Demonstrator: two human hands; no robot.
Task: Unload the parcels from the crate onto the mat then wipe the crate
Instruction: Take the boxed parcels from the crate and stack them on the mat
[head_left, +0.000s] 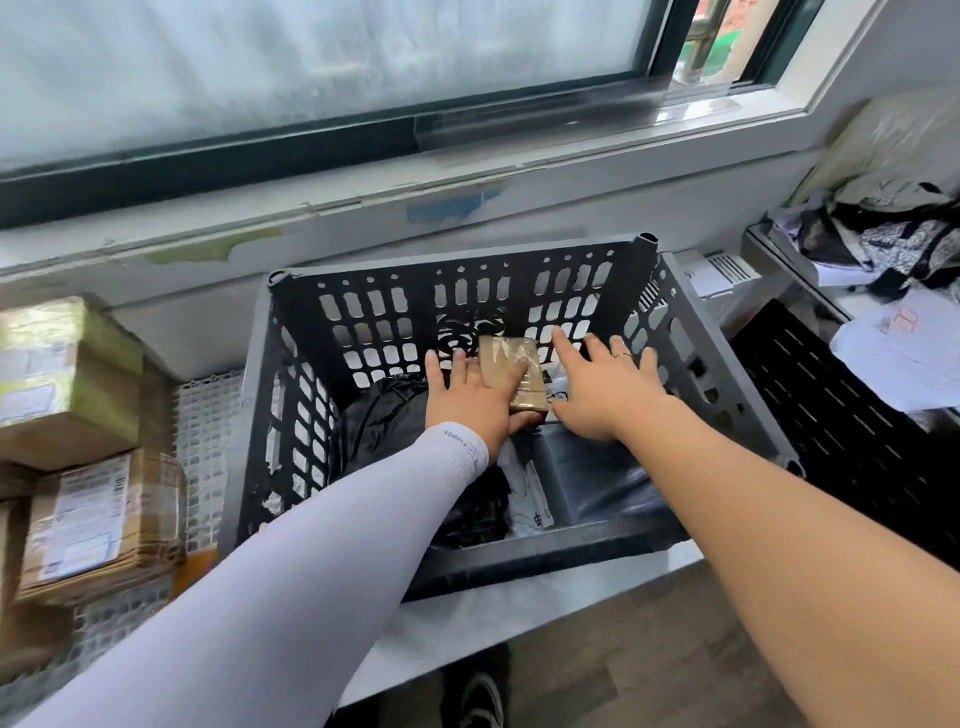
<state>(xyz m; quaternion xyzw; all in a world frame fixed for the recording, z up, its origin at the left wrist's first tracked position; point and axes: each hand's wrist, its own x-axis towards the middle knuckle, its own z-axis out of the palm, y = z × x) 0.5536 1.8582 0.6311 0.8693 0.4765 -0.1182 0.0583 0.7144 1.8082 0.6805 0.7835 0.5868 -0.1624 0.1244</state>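
A dark grey perforated crate (291, 415) stands on a table below a window. Inside it my left hand (470, 397), in a white sleeve, holds a small brown taped box (506, 358) between fingers and thumb. My right hand (597, 389) reaches in beside the box with fingers spread flat over parcels at the crate's back right. A black bag parcel (379, 421), a grey bag parcel (587, 478) and a white mailer (527, 499) lie in the crate. Left of the crate, cardboard parcels (98, 514) lie on a white grid mat (208, 431).
A second black perforated crate (831, 415) stands to the right, with papers (904, 343) and dark clutter beyond it. The windowsill and wall run close behind the crate. The table's front edge (519, 603) is near me, with floor and a shoe below.
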